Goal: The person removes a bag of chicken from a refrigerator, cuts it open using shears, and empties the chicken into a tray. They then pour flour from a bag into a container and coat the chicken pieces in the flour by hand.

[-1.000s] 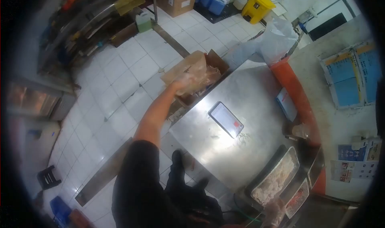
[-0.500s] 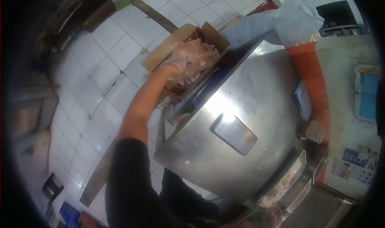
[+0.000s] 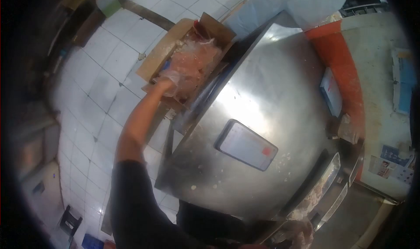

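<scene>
My left hand (image 3: 168,83), in what looks like a thin clear glove, reaches into an open cardboard box (image 3: 164,47) beside the metal table. It touches crumpled clear plastic with pinkish contents (image 3: 192,61); its fingers cannot be made out against the plastic. My right hand (image 3: 302,235), blurred and seemingly gloved too, is at the bottom edge, by the near end of a long metal tray (image 3: 321,185) holding pale pieces. Whether it holds anything is unclear.
A phone (image 3: 247,145) lies on the metal table (image 3: 280,82), with small pale crumbs around it. A blue-and-white box (image 3: 331,92) stands by the orange wall edge. Grey plastic sheeting (image 3: 284,6) covers the far end. A black stool (image 3: 70,220) is at lower left.
The view has shifted, so the table and box appear further left. My left hand remains at the box, where the plastic and pinkish contents have changed shape. The phone's screen looks brighter.
</scene>
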`<state>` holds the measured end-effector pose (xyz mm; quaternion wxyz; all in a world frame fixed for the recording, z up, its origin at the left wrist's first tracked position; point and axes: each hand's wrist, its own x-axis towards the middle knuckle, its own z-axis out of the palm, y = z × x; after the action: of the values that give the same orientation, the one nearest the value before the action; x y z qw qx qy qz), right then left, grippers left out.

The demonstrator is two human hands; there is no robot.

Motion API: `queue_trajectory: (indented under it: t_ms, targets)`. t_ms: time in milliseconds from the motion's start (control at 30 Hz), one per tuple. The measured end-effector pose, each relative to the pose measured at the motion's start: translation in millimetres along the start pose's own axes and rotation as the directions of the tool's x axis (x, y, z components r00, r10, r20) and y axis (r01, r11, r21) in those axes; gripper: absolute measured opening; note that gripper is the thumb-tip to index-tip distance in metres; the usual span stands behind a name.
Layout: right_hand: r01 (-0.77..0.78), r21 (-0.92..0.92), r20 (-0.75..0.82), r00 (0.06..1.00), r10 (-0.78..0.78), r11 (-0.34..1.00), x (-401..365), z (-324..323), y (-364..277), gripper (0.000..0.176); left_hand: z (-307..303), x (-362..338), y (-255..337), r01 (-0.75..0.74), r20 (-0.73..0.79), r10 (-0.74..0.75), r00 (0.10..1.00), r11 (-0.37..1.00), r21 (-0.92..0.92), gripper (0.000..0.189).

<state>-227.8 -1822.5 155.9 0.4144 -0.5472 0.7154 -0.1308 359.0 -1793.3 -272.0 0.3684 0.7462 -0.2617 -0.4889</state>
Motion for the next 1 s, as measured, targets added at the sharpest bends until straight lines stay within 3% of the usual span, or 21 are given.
queue_trajectory:
  t_ms: [100,167,233,300,333,367,433,467,533,567,600,633,667,700,733,767,833,867,933,967,1000]
  targets:
    - [-0.096,0.011,-0.013,0.995,0.097,0.995,-10,-10,-11,0.073,-20,-43,33,0.049,0.058,-0.022,0.998,0.851,-0.523,0.047]
    - [0.204,0.203,0.094,0.970,-0.226,0.958,-2,-15,5,0.080,-29,-73,49,-0.102,0.007,0.118,0.993,0.884,-0.457,0.051]
    - [0.210,0.254,0.093,0.966,-0.240,0.944,7,-18,23,0.084,-31,-111,75,-0.311,-0.032,0.318,0.948,0.894,-0.322,0.055]
    - [0.243,0.692,-0.025,0.949,-0.313,0.680,12,-10,28,0.065,-26,-159,115,-0.522,-0.041,0.523,0.851,0.835,-0.176,0.059]
    - [0.281,0.513,0.007,0.943,-0.332,0.811,18,-19,48,0.071,-18,-185,139,-0.614,-0.040,0.614,0.789,0.781,-0.118,0.061]
    - [0.275,0.462,0.006,0.950,-0.313,0.843,5,-2,21,0.070,-8,-212,164,-0.663,-0.049,0.662,0.747,0.739,-0.123,0.064]
    - [0.250,0.411,0.126,0.937,-0.327,0.877,2,2,29,0.078,28,-267,218,-0.642,-0.135,0.656,0.742,0.639,-0.423,0.064]
    - [0.329,0.427,0.155,0.891,-0.427,0.842,-7,15,6,0.081,49,-286,236,-0.637,-0.105,0.664,0.741,0.644,-0.423,0.064]
    - [0.317,0.581,0.300,0.773,-0.559,0.749,-13,21,5,0.078,104,-318,268,-0.793,-0.254,0.791,0.557,0.417,-0.444,0.054]
    - [0.242,0.654,0.329,0.762,-0.558,0.717,-16,24,12,0.074,138,-333,289,-0.778,-0.200,0.812,0.549,0.408,-0.477,0.054]
    - [0.284,0.693,0.343,0.678,-0.650,0.662,-19,29,11,0.074,176,-349,310,-0.625,-0.378,0.620,0.687,0.239,-0.743,0.064]
    - [0.396,0.650,0.363,0.587,-0.723,0.648,-23,28,2,0.077,209,-365,324,-0.443,-0.417,0.353,0.838,-0.008,-0.896,0.075]
    - [0.416,0.634,0.356,0.591,-0.724,0.652,-24,28,7,0.076,245,-371,320,-0.539,-0.448,0.427,0.786,0.118,-0.834,0.079]
    - [0.544,0.460,0.411,0.571,-0.711,0.702,-25,18,6,0.068,281,-378,316,-0.631,-0.463,0.511,0.724,0.218,-0.745,0.083]
    - [0.566,0.514,0.331,0.563,-0.758,0.645,-31,7,-7,0.055,306,-393,329,-0.579,-0.425,0.472,0.772,0.248,-0.777,0.086]
    - [0.582,0.499,0.266,0.603,-0.752,0.642,-30,-2,3,0.055,325,-406,343,-0.534,-0.392,0.432,0.812,0.282,-0.797,0.088]
    - [0.401,0.586,0.259,0.730,-0.632,0.704,-17,-18,31,0.045,356,-416,355,-0.475,-0.316,0.469,0.825,0.274,-0.836,0.088]
    - [0.412,0.590,0.217,0.747,-0.629,0.694,-18,-31,36,0.045,366,-419,362,-0.455,-0.304,0.456,0.837,0.269,-0.849,0.088]
    - [0.112,0.809,0.286,0.782,-0.554,0.577,-15,-56,46,0.035,387,-411,377,-0.371,-0.216,0.412,0.885,0.344,-0.862,0.083]
    - [0.120,0.819,0.264,0.789,-0.554,0.562,-11,-72,50,0.035,400,-407,386,-0.298,-0.161,0.337,0.928,0.410,-0.862,0.079]
    - [0.181,0.718,0.321,0.770,-0.551,0.672,-11,-93,50,0.032,413,-409,396,-0.303,-0.155,0.353,0.923,0.416,-0.858,0.079]
